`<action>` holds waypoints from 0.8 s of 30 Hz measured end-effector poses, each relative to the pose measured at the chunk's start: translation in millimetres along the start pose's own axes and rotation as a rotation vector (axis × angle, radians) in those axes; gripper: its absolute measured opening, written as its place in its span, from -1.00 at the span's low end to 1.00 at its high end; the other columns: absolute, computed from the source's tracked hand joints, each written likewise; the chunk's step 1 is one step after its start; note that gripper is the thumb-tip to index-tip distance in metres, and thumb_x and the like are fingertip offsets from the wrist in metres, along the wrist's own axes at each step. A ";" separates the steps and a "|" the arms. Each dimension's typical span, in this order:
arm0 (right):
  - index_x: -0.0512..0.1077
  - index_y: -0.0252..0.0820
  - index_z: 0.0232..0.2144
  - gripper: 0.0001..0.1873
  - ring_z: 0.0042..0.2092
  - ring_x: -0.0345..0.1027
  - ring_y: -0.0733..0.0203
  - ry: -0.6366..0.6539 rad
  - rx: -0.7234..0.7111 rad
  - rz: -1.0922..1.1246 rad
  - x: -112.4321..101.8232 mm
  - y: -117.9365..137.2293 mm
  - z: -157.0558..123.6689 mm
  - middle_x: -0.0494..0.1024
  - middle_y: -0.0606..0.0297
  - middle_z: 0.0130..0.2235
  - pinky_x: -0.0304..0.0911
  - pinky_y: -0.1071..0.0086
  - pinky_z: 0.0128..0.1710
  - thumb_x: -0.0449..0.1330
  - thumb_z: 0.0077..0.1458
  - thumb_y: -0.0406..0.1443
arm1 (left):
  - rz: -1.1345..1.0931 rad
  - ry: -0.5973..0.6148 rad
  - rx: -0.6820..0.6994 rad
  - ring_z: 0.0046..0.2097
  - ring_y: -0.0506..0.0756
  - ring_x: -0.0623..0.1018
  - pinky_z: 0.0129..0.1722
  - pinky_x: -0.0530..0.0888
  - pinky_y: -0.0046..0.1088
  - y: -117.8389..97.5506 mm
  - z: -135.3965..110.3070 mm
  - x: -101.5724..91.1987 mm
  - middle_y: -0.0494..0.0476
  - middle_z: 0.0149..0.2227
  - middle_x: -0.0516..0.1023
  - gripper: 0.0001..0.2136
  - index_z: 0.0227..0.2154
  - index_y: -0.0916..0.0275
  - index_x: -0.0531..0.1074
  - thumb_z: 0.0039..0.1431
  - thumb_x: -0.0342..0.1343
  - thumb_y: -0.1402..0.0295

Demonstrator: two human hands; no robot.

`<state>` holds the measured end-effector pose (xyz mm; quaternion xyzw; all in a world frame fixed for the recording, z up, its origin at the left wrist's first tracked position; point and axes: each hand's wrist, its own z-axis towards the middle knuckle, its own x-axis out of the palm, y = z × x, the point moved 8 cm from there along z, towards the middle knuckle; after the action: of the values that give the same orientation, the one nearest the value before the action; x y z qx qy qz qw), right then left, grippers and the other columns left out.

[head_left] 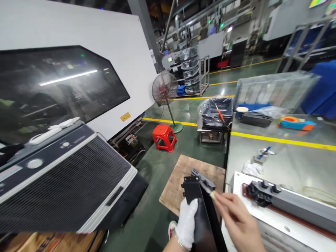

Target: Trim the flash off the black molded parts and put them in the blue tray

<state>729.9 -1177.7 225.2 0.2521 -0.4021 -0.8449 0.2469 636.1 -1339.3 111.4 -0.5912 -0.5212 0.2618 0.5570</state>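
Observation:
My left hand (187, 218), in a white glove, grips a long black channel-shaped part (201, 213) by its left side. The part stretches away from me, with small tabs and holes at its far end. My bare right hand (237, 217) pinches a thin, blade-like tool (206, 187) with a pale end, its tip close to the part's far right edge. Motion blur hides the tool's exact kind, and I cannot tell whether it touches the part. Beyond the part, a similar dark piece (203, 177) lies on a wooden board (170, 189).
At right, a metal workbench (283, 161) carries a fixture (262, 192) on a white plate, a tape dispenser (296, 123) and a dark block (256, 119). A large air cooler (68, 178) stands left. Ahead are a red stool (164, 136), a fan (165, 88) and plastic-wrapped black trays (216, 112).

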 end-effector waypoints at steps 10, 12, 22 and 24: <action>0.65 -0.14 -0.29 -0.50 -0.46 0.49 0.26 -0.054 0.137 -0.076 132.1 4.7 19.6 0.55 0.20 -0.43 0.42 0.51 -0.52 0.16 0.18 0.11 | -0.014 0.015 -0.167 0.17 0.37 0.45 0.26 0.28 -0.16 -33.6 78.0 -100.7 0.30 0.05 0.59 -0.26 -0.11 0.29 0.59 -0.23 0.30 -0.24; 0.64 -0.17 -0.34 -0.44 -0.46 0.51 0.21 -0.089 0.173 -0.127 149.4 2.9 25.6 0.59 0.18 -0.44 0.41 0.49 -0.55 0.15 0.15 0.17 | -0.100 0.035 -0.163 0.18 0.35 0.45 0.28 0.27 -0.18 -43.4 91.1 -118.9 0.27 0.04 0.60 -0.31 -0.13 0.26 0.60 -0.24 0.34 -0.20; 0.30 -0.10 -0.57 -0.61 -0.57 0.27 0.38 -0.079 0.084 -0.175 215.3 55.9 31.3 0.36 0.45 -0.58 0.28 0.57 -0.53 0.19 0.22 -0.07 | -0.510 0.548 -0.585 0.11 0.29 0.50 0.25 0.27 -0.26 -77.6 92.4 -84.4 0.18 -0.28 0.65 -0.54 -0.35 0.24 0.60 -0.14 0.34 -0.08; 0.37 -0.08 -0.47 -0.73 -0.50 0.38 0.37 0.070 0.051 -0.128 217.9 67.8 33.7 0.44 0.45 -0.52 0.34 0.61 -0.46 0.20 0.23 -0.12 | -0.530 0.611 -0.653 0.06 0.30 0.53 0.23 0.28 -0.22 -88.8 88.4 -80.8 0.23 -0.33 0.64 -0.62 -0.38 0.28 0.59 -0.01 0.26 0.01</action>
<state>559.8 -1331.7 248.7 0.3126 -0.3977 -0.8392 0.1999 502.7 -1393.0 150.8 -0.6314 -0.5211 -0.2488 0.5175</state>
